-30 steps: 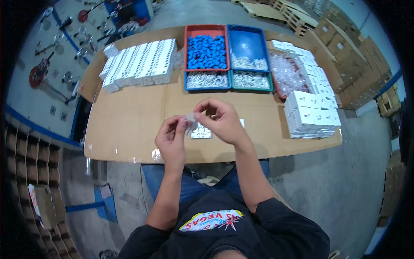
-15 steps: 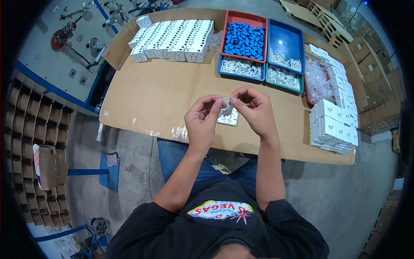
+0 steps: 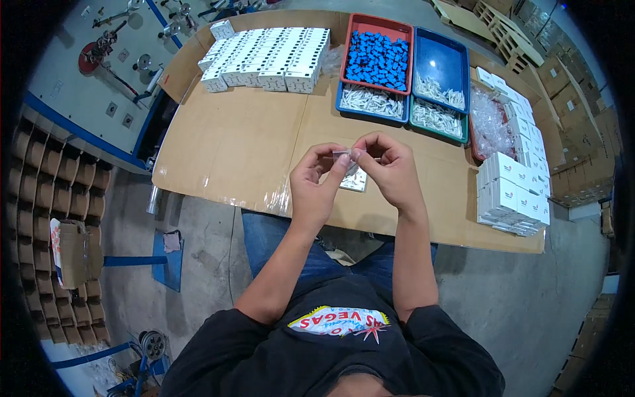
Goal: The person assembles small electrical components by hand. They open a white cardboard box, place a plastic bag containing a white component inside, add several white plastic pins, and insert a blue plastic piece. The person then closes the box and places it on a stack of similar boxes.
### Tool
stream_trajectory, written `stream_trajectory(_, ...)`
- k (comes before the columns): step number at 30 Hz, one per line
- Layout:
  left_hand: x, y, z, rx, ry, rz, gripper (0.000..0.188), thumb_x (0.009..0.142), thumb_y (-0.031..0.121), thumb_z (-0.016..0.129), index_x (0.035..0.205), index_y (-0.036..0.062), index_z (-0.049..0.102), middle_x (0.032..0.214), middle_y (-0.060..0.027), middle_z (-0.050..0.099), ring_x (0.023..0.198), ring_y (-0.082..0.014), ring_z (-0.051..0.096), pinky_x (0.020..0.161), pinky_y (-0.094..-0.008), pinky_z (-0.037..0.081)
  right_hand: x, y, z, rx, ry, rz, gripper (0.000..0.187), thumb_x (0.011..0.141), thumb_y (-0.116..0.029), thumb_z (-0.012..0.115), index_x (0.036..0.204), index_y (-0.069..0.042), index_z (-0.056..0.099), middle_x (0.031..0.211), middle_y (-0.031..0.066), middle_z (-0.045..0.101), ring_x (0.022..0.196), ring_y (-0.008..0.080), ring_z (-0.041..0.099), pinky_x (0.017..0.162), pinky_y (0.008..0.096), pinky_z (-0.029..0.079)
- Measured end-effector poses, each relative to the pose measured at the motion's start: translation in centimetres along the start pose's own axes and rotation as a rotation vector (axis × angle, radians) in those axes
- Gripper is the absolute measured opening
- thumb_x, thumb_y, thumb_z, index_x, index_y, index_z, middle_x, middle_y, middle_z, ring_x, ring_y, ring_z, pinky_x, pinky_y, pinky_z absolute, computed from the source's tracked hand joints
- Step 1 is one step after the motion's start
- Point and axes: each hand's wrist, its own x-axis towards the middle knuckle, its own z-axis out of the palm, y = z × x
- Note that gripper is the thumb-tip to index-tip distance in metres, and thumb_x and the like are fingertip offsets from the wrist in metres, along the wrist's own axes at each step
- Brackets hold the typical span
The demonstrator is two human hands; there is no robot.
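Observation:
Over the near middle of the table, both my hands pinch a small clear plastic bag [image 3: 351, 165] between thumbs and fingers. My left hand [image 3: 313, 177] grips its left side, and my right hand [image 3: 390, 171] has the right side, with the two thumb tips almost meeting. What the bag holds, if anything, is too small to make out. Just beneath it a white box [image 3: 355, 180] lies flat on the cardboard, partly covered by the hands and the bag.
Rows of white boxes [image 3: 264, 59] stand at the back left. A red tray [image 3: 344, 49] of blue pieces and blue and green trays [image 3: 440, 41] with white pieces are stacked at the back. Clear bags [image 3: 491, 126] and stacked white boxes [image 3: 509, 192] line the right side.
My left hand has shifted slightly right, closer to the right hand. The plastic bag between them is more bunched, and more of it is covered by fingers.

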Motion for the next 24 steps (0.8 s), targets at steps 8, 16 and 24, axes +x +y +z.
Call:
stream_trajectory(8, 0.1, -0.7, -0.6, 0.042, -0.031, -0.003, 0.012, 0.100, 0.006, 0.066, 0.110, -0.0010, 0.065, 0.099, -0.0043, 0.069, 0.093, -0.0098, 0.065, 0.085, -0.0254, 0.053, 0.0, 0.1, -0.2, -0.051, -0.085, 0.026, 0.010, 0.093, -0.010, 0.072, 0.098, -0.002, 0.069, 0.086, -0.0005, 0.067, 0.073, 0.0039, 0.057, 0.061, 0.0220, 0.047)
stream_trajectory(16, 1.4, -2.1, -1.5, 0.024, -0.025, -0.181, 0.042, 0.110, 0.033, 0.049, 0.133, -0.0019, 0.054, 0.110, -0.0087, 0.068, 0.093, -0.0146, 0.067, 0.087, -0.0302, 0.054, 0.9, 1.5, -1.6, -0.217, 0.002, -0.005, 0.010, 0.093, -0.007, 0.070, 0.100, 0.000, 0.070, 0.090, 0.0001, 0.066, 0.076, 0.0061, 0.058, 0.061, 0.0234, 0.047)
stream_trajectory(24, 3.0, -11.1, -5.0, -0.079, -0.163, -0.594, 0.035, 0.105, 0.029, 0.059, 0.126, 0.0015, 0.065, 0.100, -0.0065, 0.072, 0.077, -0.0110, 0.064, 0.075, -0.0258, 0.053, 1.7, 9.4, -4.3, -0.203, -0.038, 0.067, 0.011, 0.094, -0.004, 0.067, 0.101, 0.002, 0.072, 0.096, 0.0069, 0.069, 0.085, 0.0161, 0.067, 0.075, 0.0291, 0.055)
